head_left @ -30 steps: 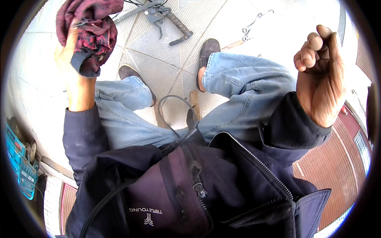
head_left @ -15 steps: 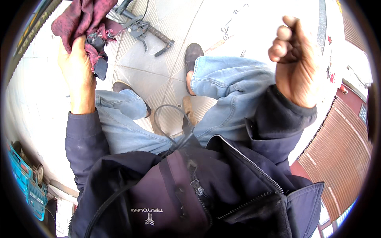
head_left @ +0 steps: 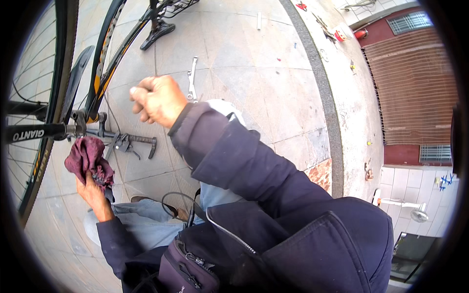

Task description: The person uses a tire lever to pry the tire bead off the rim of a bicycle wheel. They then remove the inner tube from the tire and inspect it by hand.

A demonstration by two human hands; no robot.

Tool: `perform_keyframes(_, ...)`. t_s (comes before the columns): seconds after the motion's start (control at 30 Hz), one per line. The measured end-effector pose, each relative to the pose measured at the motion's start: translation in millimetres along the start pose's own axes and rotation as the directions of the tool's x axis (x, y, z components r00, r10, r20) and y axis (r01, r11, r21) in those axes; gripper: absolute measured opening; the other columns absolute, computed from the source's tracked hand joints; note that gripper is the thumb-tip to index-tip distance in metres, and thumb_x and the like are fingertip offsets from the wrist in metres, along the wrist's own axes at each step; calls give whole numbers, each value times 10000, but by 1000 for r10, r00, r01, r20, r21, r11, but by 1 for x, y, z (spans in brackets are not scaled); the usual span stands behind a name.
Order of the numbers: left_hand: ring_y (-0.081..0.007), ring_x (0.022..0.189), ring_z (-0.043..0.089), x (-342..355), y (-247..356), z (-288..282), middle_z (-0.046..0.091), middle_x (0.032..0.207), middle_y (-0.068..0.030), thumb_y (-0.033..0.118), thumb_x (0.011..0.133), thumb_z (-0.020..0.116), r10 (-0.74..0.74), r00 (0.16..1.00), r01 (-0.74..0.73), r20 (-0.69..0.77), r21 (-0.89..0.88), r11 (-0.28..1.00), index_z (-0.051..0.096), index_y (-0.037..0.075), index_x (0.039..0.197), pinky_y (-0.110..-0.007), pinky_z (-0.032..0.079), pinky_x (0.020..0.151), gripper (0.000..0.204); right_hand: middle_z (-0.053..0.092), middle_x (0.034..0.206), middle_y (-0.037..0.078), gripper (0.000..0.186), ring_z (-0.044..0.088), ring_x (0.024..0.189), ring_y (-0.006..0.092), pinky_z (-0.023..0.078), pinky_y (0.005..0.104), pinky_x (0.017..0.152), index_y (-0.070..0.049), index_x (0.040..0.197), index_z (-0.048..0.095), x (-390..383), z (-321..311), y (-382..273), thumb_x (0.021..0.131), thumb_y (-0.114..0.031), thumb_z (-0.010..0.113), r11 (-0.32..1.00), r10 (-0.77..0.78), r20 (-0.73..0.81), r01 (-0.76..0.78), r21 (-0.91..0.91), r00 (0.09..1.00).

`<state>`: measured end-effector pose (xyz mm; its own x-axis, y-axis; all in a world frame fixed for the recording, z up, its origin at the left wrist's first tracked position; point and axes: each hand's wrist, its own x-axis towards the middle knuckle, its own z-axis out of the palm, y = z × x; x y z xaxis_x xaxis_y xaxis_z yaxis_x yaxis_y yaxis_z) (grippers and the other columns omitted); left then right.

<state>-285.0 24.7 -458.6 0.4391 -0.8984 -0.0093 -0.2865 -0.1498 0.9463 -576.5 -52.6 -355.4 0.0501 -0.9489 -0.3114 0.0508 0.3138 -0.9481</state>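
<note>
My left hand [head_left: 93, 194] grips a crumpled maroon rag [head_left: 84, 158] with a frayed dark end. The rag is right by the head of a bicycle, just below its black fork [head_left: 36, 132] in the picture; whether they touch I cannot tell. My right hand [head_left: 159, 100] is raised in front of me, its arm reaching across to the left. Its fingers are curled in, and whatever they may hold is hidden. Beyond the rag lies the bicycle's handlebar [head_left: 144, 139] with a brake lever. The black and orange frame [head_left: 99, 80] rises behind it.
A spoked wheel [head_left: 61, 58] fills the left side, and a pedal [head_left: 157, 36] stands out farther back. On the tiled floor lie a long silver metal part [head_left: 192, 80] and a short pale strip [head_left: 259, 20]. A dark strip [head_left: 328, 93] runs along the right, before a brown shutter [head_left: 415, 83].
My view has swung left, bringing the bicycle's wheel and frame into sight. My right hand has moved from far right across to the left. My left hand still holds the rag, now closer to the fork.
</note>
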Motion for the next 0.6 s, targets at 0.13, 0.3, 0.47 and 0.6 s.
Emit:
perform_keyframes(0.13,-167,892,576,1,-14,-7,614,1052,-84,156,929,522,-192,981,191,9,-132,973,569,-50,1187,-308,461,797,334,648,695,161,298,610,540,205,501,343,538,72,959,651,6,26,18,865,-204,590,950,-95,117,126,-287,989)
perform_keyframes(0.3,-208,851,621,15,-3,-4,625,1015,-118,200,937,509,-257,966,255,24,-258,932,550,-58,1182,-339,504,733,358,649,1013,241,654,624,945,372,477,411,855,45,1153,589,-9,60,34,737,-448,690,814,-137,465,366,-450,875)
perform_keyframes(0.47,-257,915,643,0,52,16,622,1061,-162,297,958,504,-372,910,410,180,-517,752,513,-74,1183,-383,527,794,435,637,901,234,744,621,896,389,484,429,798,84,1102,503,-17,95,60,634,-430,769,739,-149,647,519,-430,748)
perform_keyframes(0.6,-260,1011,616,-4,46,24,603,1147,-147,358,938,537,-279,922,381,269,-498,779,468,-60,1244,-396,494,876,522,651,947,227,704,638,904,351,483,412,816,-32,1211,477,0,104,75,668,-387,750,651,-87,616,513,-560,783)
